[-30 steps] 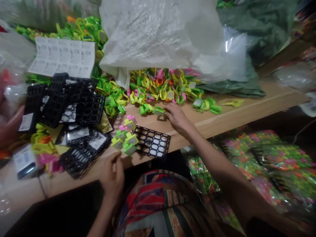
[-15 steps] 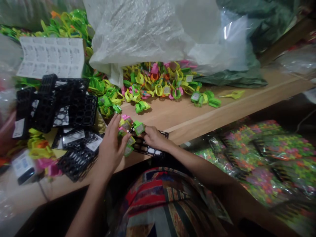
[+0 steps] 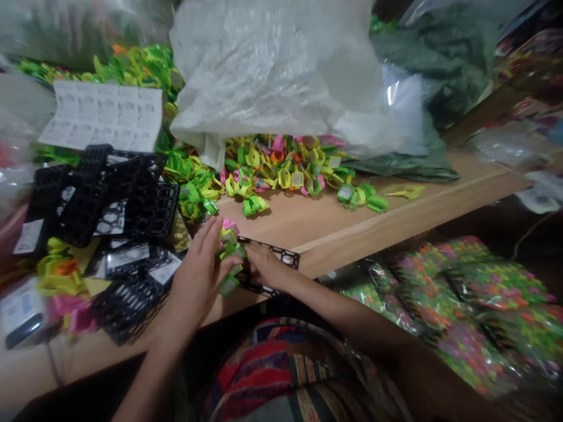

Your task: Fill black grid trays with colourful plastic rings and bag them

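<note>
Left fingers parted against trinkets; right fingers, grip unclear; wooden table, bags below

The surface is viewed from a single head-worn camera, faced forward and down; the wearer's clothes are caught close by, below.

The small green, yellow and pink pieces look like smooth, semi-glossy plastic, the flat black perforated tray duller plastic. Shiny, crinkled film forms the large whitish bag; the long pale-brown tabletop looks like smooth wood.
</note>
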A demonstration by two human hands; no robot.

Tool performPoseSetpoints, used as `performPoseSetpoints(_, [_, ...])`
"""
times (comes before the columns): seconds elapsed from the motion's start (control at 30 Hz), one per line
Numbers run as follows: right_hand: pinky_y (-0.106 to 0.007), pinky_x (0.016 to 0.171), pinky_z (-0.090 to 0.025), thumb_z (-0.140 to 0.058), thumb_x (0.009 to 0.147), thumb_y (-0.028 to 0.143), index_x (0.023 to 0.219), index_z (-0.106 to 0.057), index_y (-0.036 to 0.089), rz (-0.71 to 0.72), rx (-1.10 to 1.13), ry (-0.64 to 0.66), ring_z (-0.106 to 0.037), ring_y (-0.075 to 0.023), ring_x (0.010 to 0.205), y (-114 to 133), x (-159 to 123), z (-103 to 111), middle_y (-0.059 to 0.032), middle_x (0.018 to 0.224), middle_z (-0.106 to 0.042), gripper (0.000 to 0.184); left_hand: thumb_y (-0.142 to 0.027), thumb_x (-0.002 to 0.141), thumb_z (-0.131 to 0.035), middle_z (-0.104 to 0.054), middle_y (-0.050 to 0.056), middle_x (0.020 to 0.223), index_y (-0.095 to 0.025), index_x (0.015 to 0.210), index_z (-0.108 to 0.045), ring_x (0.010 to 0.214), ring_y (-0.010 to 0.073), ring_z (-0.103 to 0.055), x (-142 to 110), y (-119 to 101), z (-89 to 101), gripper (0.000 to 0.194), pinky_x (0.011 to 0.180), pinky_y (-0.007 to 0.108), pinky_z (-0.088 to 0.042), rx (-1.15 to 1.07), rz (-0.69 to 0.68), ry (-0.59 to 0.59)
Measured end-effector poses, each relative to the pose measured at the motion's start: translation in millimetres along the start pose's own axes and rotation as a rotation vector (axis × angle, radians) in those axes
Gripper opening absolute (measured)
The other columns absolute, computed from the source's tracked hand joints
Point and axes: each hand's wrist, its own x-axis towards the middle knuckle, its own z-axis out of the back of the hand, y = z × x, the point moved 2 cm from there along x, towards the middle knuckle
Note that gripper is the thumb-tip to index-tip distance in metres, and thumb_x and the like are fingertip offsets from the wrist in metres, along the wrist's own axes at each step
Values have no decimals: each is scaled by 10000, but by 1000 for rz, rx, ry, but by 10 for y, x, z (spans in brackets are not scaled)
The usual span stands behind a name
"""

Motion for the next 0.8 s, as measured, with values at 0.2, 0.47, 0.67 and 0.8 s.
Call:
performPoseSetpoints(0.2, [-233, 690, -459, -565, 830, 37, 839, -650, 162, -22, -1, 135, -596, -148, 723, -54, 233, 341, -16, 796, -669, 152, -497, 1008, -466, -403, 233, 1599, -112, 1490, -447, 1457, 412, -426, 214, -12, -174, 618, 1136, 573, -424, 258, -27, -2])
performPoseSetpoints(0.47, [-372, 915, -487, -523, 1003, 163, 1335, -625, 163, -253, -434, -292, -625, -261, 1042, -478, 784, 1315, -157, 1181, -662, 347, -424, 999, -481, -467, 215, 1563, -103, 1441, -506, 1377, 370, -532, 174, 20, -258, 547, 1071, 518, -506, 319, -48, -48])
performPoseSetpoints(0.67, [-365, 834, -457, -503, 973, 128, 1164, -688, 151, -274, -748, -206, -546, -278, 1017, -643, 1045, 1185, -163, 1159, -568, 267, -428, 995, -489, -471, 194, 1565, -139, 1451, -493, 1406, 343, -509, 175, 22, -251, 540, 1116, 497, -478, 287, -23, -60])
performPoseSetpoints(0.8, [-337, 828, -455, -578, 987, 240, 1006, -676, 149, -171, -580, -386, -544, -240, 965, -655, 800, 1223, -104, 1043, -570, 134, -426, 1001, -473, -439, 184, 1591, -121, 1456, -493, 1421, 338, -493, 177, -21, -218, 548, 1131, 485, -472, 294, 22, 11])
